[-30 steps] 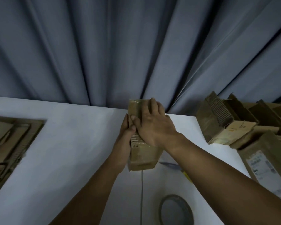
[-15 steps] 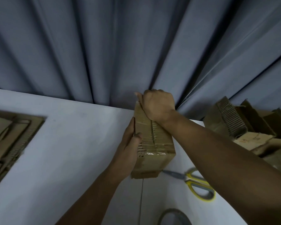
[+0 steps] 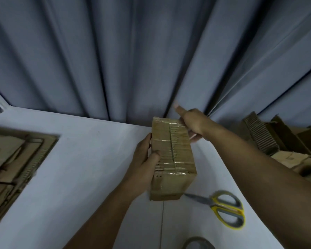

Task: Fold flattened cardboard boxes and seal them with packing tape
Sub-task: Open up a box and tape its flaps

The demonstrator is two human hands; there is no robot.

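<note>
Obs: taped box (image 3: 174,159) at middle of bench (image 3: 79,159), between both hands. Grip of left hand (image 3: 142,160) wraps its left side, thumb on top. Grip of right hand (image 3: 193,123) curls round far right corner (thumb raised free). The scissors (image 3: 224,207) lie just beside.

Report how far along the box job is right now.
Done: the box is folded up, with glossy tape across its top seam. In hand: the left hand grips its left side and the right hand holds its far right corner. Left: a stack of flat cardboard waits at the left of the table; scissors and a tape roll lie near.
</note>
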